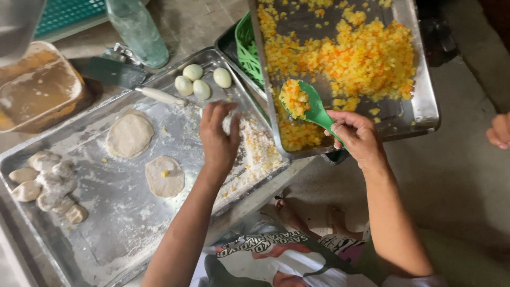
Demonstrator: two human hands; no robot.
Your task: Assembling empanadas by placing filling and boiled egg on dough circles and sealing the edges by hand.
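My right hand (358,135) is clamped on a green spoon (309,104) heaped with yellow filling, over the filling tray (425,106). My left hand (218,135) curls around a dough piece (228,123), mostly hidden, above the floured tray (106,234). 2 flat rounds (129,135) and 4 eggs (193,72) lie there.

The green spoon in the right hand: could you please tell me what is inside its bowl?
The green spoon, held by the right hand, carries a heap of diced yellow and orange filling. The heap covers most of the bowl's surface, so anything beneath it cannot be seen.
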